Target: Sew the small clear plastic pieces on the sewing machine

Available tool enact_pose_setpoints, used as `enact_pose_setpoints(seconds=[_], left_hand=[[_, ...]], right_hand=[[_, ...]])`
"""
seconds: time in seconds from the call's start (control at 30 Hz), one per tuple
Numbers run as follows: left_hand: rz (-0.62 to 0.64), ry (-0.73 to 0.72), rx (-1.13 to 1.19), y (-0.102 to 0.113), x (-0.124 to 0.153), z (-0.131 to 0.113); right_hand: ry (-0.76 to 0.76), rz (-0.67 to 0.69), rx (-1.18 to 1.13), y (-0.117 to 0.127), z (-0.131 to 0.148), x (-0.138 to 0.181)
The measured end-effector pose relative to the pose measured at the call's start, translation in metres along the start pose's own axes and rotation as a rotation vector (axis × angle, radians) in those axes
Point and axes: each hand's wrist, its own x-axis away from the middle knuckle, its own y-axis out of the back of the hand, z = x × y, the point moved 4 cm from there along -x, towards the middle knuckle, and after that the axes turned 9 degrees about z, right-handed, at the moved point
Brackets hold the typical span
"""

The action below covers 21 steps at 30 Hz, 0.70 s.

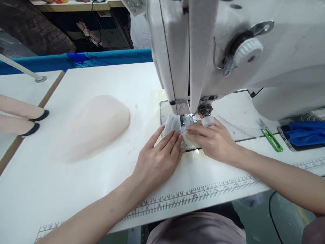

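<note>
At far left, two pale limb-like forms with black tips [30,123] are seen lying on a neighbouring surface; what they are cannot be told. Next, a soft pale fabric pile [93,127] is laid on the white table [76,189], well apart from the hands. A printed ruler strip [193,196] is run along the table's near edge. The left hand [158,159] is pressed flat, fingers extended and slightly spread, on a small sheer fabric piece [172,127] just left of the presser foot [182,123]. The piece is placed on the needle plate under the sewing machine [228,51] head. The right hand [215,140] is set on the piece from the right, fingertips pinched close together near the foot; whether an edge is actually gripped cannot be told. The two hands are held near each other, almost touching at the fingertips. Judged from the look: the piece is very light, thin, limp and likely slippery, so it is best held down flat with the pads on both sides of the seam line, close to the foot but clear of the needle; pulling would likely distort it. Further right, green-handled thread snips [271,137] are laid on the table, then a blue cloth [308,132] on a dark tray-like object.
</note>
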Motion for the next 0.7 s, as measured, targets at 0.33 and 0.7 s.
enact_pose_setpoints(seconds=[0.33, 0.7], left_hand=[[0.004, 0.037, -0.002, -0.006, -0.003, 0.006], [-0.01, 0.103, 0.068, -0.018, -0.009, 0.021]], right_hand=[[-0.038, 0.023, 0.067, -0.006, -0.002, -0.002], [-0.065, 0.102, 0.096, -0.008, -0.007, -0.007]])
